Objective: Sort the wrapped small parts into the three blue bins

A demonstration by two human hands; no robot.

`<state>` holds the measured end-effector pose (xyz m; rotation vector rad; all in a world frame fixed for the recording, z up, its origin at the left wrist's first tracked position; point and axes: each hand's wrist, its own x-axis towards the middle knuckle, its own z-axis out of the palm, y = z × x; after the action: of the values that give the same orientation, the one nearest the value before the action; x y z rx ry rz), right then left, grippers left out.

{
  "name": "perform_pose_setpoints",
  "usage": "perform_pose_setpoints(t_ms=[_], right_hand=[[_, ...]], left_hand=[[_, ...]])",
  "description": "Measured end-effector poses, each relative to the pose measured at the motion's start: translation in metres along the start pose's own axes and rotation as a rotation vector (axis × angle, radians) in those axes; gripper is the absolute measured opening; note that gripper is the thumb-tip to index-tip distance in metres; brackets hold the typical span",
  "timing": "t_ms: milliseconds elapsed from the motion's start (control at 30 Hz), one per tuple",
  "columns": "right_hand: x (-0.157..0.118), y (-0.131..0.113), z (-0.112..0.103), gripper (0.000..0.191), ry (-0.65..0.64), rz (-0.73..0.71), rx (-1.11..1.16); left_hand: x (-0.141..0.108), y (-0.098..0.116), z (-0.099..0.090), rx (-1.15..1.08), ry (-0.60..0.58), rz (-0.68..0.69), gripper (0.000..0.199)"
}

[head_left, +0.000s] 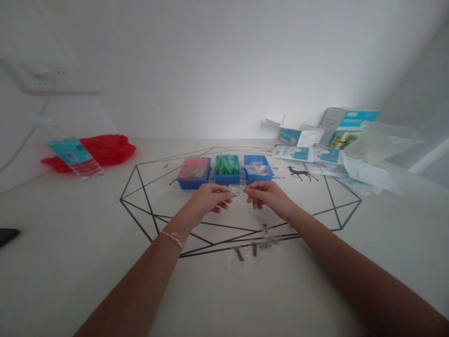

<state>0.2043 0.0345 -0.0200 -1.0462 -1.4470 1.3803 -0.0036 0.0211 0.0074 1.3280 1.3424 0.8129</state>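
Both hands are above the table's middle, just in front of three blue bins. My left hand [214,198] pinches a small thin item at its fingertips. Facing it, my right hand [263,194] has its fingers pressed together at the edge of a small clear bag [238,191] that lies between the hands. The left bin [194,183] holds reddish and clear pieces, the middle bin [227,179] green strips, the right bin [259,178] clear plastic. Nearer the camera are several small clear packets with brownish pieces [254,249].
A bottle [75,157] and a red plastic bag [114,149] are at the left. Boxes [358,122], flat packets [294,153] and a translucent bag [382,142] crowd the back right. A dark object [7,235] lies at the left edge.
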Motion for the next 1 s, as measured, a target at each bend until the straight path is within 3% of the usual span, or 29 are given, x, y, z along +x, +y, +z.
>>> perform_pose_setpoints(t_ms=[167,333,467,767,1000], right_hand=[[0.0,0.001,0.001,0.025,0.001,0.045,0.034],[0.0,0.002,0.001,0.023,0.028,-0.015,0.019],[0.002,0.004,0.0,0.025,0.07,-0.068,0.005],[0.008,0.011,-0.004,0.015,0.121,-0.382,-0.257],[0.007,0.01,-0.003,0.018,0.186,-0.38,-0.334]], left_hand=[[0.0,0.002,0.002,-0.12,0.013,-0.059,0.021],[0.002,0.001,0.005,-0.216,0.061,-0.013,0.023],[0.005,-0.004,0.006,-0.284,0.03,0.022,0.027],[0.008,-0.003,0.006,-0.063,0.147,0.264,0.02],[0.005,-0.001,0.007,-0.157,0.061,0.163,0.032]])
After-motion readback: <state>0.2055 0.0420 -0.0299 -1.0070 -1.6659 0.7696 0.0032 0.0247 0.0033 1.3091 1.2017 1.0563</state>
